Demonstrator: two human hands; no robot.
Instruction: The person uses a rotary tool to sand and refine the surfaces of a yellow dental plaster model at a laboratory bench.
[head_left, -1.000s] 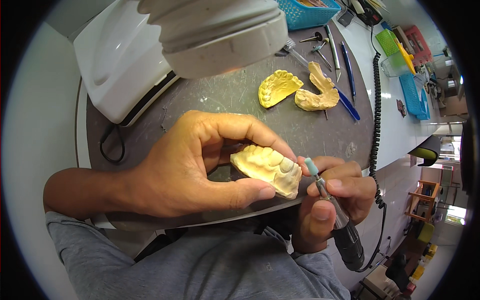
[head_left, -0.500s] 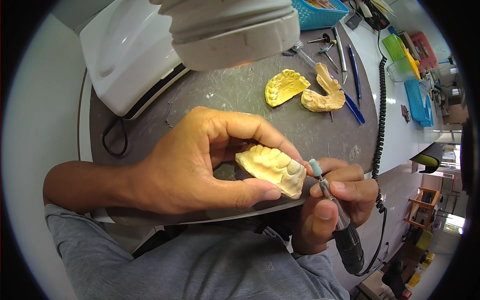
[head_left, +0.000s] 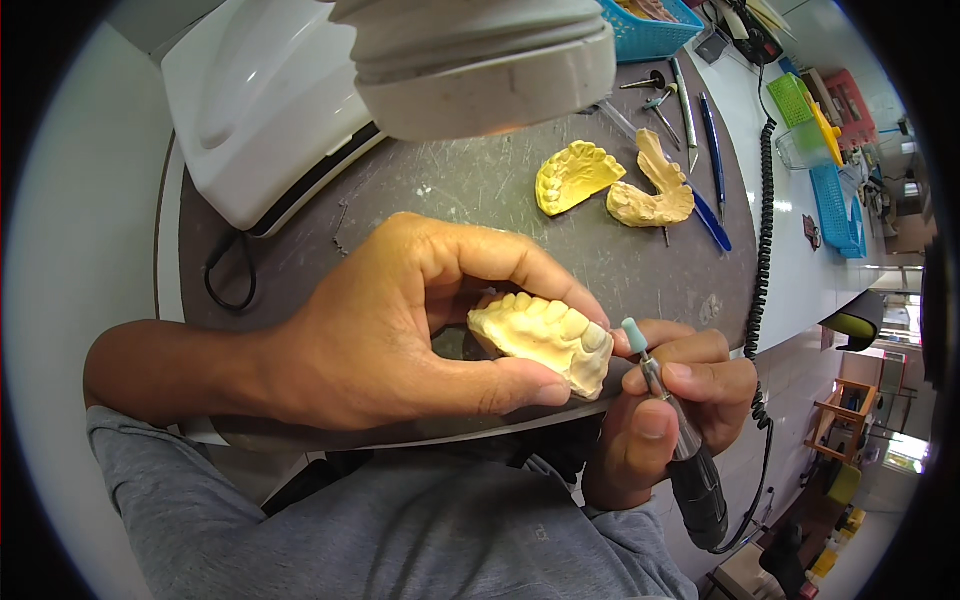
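My left hand (head_left: 430, 330) is closed round a cream plaster dental model (head_left: 540, 335), with the thumb on its near side and the fingers behind. A row of teeth faces up on it, and one tooth at the right end looks greyer than the others. In my right hand (head_left: 680, 400) is a dental handpiece (head_left: 685, 445) with a metal neck and black body, held between thumb and fingers. Its pale green grinding tip (head_left: 634, 335) points up, just right of the model and apart from it. The right fingertips reach close to the model's right end.
Beyond my hands lie a yellow dental cast (head_left: 577, 178) and a beige one (head_left: 655, 195). Blue-handled tools (head_left: 714, 150), a knife (head_left: 685, 115) and loose burs (head_left: 660, 100) lie farther back. A grey nozzle (head_left: 490, 85) hangs overhead. A coiled cord (head_left: 764, 230) runs along the right.
The model has tilted slightly in my left hand. The handpiece has barely moved in my right hand, and the whole view has shifted a little.
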